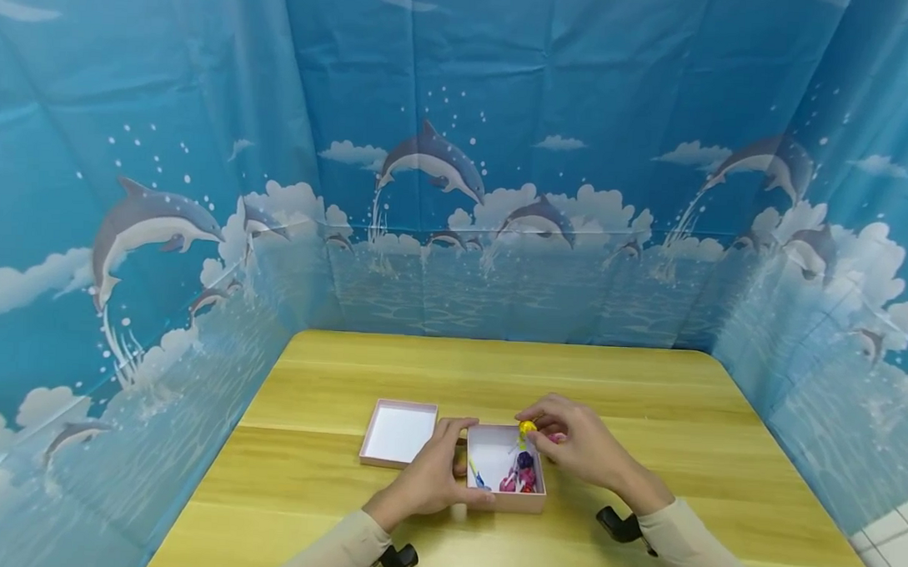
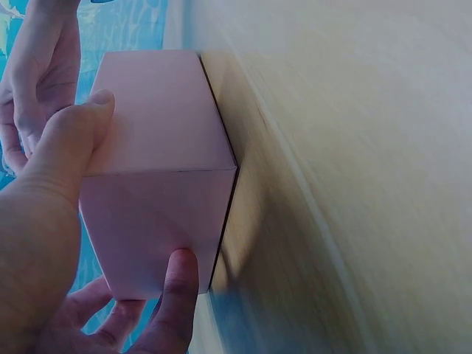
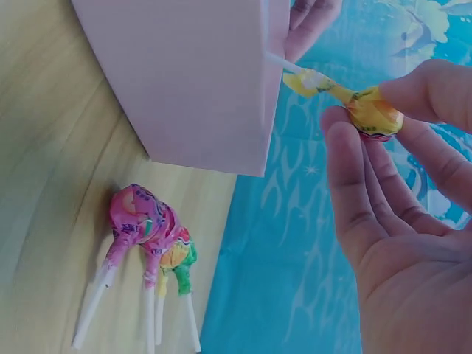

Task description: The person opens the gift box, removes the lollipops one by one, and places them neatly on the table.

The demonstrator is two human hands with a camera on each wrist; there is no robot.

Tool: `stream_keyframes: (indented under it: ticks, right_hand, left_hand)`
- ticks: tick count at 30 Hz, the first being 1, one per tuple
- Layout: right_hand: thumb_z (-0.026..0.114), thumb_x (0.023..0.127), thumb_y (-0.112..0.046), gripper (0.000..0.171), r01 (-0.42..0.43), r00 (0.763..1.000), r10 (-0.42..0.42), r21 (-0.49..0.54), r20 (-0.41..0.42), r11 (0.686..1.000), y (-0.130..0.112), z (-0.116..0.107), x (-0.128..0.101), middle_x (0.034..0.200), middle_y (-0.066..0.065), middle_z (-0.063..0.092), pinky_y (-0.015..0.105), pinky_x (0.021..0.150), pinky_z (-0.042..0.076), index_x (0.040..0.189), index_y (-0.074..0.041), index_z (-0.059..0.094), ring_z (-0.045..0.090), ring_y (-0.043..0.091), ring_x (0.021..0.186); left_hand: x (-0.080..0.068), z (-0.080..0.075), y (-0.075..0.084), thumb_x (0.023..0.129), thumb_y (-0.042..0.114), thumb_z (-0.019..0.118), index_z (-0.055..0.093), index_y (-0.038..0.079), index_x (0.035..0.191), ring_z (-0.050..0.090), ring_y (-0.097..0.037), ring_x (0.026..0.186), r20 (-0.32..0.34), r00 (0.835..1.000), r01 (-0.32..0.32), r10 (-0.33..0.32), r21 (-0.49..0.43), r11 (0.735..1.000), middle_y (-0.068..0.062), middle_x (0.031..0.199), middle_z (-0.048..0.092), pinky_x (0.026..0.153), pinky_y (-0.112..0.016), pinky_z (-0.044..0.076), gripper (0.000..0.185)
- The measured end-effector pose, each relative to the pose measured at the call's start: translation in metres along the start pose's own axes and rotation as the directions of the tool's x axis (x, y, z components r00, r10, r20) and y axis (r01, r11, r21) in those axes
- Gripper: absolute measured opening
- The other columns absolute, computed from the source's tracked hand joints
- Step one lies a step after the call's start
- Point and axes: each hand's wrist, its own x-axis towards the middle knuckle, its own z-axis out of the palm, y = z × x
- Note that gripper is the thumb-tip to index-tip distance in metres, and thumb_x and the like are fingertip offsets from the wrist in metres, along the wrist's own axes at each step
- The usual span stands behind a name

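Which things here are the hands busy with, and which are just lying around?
Busy with:
- small pink cardboard box, held by the left hand
- yellow-wrapped lollipop, pinched by the right hand
- wrapped lollipops inside the box

Lying around:
- pink box lid
- pink and green lollipops on the wooden table

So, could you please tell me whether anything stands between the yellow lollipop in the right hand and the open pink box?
Nothing visible does. The right hand pinches the yellow lollipop right at the rim of the pink box, which is open on top; the left hand grips the box's left side, clear of the opening.
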Motion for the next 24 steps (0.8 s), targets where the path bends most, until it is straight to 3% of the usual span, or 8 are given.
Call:
stream_keyframes:
  ticks: [5, 13, 24]
  right_hand:
    - [0.078, 0.113, -0.012, 0.022, -0.002, 0.998, 0.004, 0.034, -0.057, 0.999, -0.001, -0.004, -0.002, 0.125, -0.003, 0.080, 0.032, 0.096, 0.070, 0.131, -0.023, 0.083, 0.081, 0.014, 0.109]
    - [0.080, 0.111, -0.008, 0.024, 0.014, 0.993, -0.010, 0.038, -0.120, 0.999, -0.002, -0.016, 0.002, 0.123, -0.001, 0.084, 0.032, 0.096, 0.070, 0.134, -0.015, 0.078, 0.079, 0.008, 0.104]
    - [0.080, 0.111, -0.008, 0.025, 0.089, 0.987, -0.091, -0.025, -0.129, 0.996, -0.001, -0.029, 0.003, 0.124, -0.004, 0.083, 0.030, 0.093, 0.069, 0.131, -0.023, 0.082, 0.078, 0.009, 0.103]
  left_hand:
    - [-0.001, 0.002, -0.001, 0.086, 0.053, 0.106, 0.039, 0.021, 0.180, 0.063, -0.025, 0.143, -0.002, 1.000, 0.014, -0.014, -0.006, 1.000, -0.012, 0.165, 0.052, 0.120, -0.044, 0.061, 0.120]
    - [0.002, 0.002, -0.001, 0.086, 0.054, 0.105, 0.039, 0.021, 0.180, 0.062, -0.027, 0.146, -0.003, 1.000, 0.009, -0.009, 0.006, 1.000, -0.013, 0.166, 0.052, 0.123, -0.051, 0.059, 0.120]
    - [0.000, 0.001, -0.001, 0.086, 0.055, 0.105, 0.037, 0.021, 0.181, 0.060, -0.031, 0.151, 0.002, 1.000, 0.009, -0.009, 0.009, 1.000, -0.011, 0.168, 0.051, 0.128, -0.056, 0.055, 0.122]
